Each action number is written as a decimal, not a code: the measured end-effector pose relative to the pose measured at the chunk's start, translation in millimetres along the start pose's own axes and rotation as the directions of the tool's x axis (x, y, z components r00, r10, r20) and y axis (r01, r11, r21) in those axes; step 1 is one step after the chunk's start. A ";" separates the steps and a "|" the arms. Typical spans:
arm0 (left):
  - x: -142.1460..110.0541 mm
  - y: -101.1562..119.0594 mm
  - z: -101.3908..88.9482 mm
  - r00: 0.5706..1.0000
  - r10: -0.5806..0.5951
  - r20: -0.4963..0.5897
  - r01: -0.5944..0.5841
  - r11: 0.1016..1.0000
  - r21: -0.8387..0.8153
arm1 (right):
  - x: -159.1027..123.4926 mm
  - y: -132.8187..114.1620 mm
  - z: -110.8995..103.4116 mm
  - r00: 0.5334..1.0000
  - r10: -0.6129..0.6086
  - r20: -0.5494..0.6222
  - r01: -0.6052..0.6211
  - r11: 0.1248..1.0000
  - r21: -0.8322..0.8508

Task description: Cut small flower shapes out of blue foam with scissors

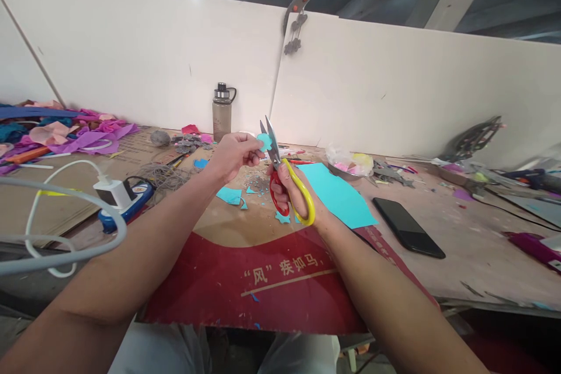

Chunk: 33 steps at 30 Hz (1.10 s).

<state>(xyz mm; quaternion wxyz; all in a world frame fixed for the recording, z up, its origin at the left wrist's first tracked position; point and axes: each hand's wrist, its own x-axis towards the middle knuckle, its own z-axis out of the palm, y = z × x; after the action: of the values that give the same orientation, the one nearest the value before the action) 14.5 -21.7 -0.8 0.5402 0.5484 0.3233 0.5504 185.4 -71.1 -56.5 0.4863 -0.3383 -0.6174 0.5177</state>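
Observation:
Between the fingertips of my left hand (236, 156) is a small turquoise paper piece (265, 141) with a rounded outline. My right hand (291, 187) grips scissors (307, 198) with one red and one yellow handle. The blades point up and are parted, right beside the paper piece. Below my hands, turquoise scraps (229, 195) and a small jagged-edged cutout (283, 218) lie on the red and tan board (210, 280). A large turquoise sheet (339, 193) rests to the right of the scissors, partly behind my right hand.
A black phone (407, 227) lies at right. Behind stand a water bottle (222, 114) and a bowl with a plastic bag (349, 162). A blue power strip with a white charger (116, 194) and looping cables sits at left, near a heap of coloured scraps (65, 131).

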 end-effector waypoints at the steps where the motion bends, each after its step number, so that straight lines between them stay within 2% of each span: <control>1: -0.4 -0.1 0.4 1.000 0.000 0.001 0.000 1.000 0.002 | 0.2 0.6 -0.3 1.000 0.000 0.003 0.000 1.000 0.000; 6: -0.7 0.4 1.0 1.000 -0.007 0.003 0.006 1.000 0.015 | 0.1 1.9 -1.6 1.000 -0.011 0.017 0.011 1.000 -0.008; 17: 0.4 -1.4 2.4 1.000 -0.026 0.002 0.026 0.999 -0.024 | 0.5 2.6 2.0 0.999 -0.005 -0.040 0.004 1.000 -0.012; 26: 7.8 -4.1 -4.1 0.994 0.052 -0.100 -0.055 0.998 -0.031 | 4.3 6.0 -1.5 0.994 -0.040 -0.103 0.041 0.999 0.006; 29: 9.4 -4.6 -5.2 0.994 0.080 -0.079 -0.085 0.994 -0.064 | 4.4 6.5 -2.6 0.994 -0.038 -0.101 0.038 0.999 -0.002; 33: 9.0 -2.9 -5.8 0.997 0.067 -0.028 -0.069 0.994 -0.080 | 4.1 6.2 -4.9 0.998 -0.057 -0.031 0.055 0.996 -0.069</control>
<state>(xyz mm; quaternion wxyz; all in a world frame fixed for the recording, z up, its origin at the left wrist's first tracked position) 11.3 -11.2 -2.4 0.5389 0.5294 0.2889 0.5881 188.3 -64.3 -61.6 0.4989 -0.3456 -0.6358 0.4768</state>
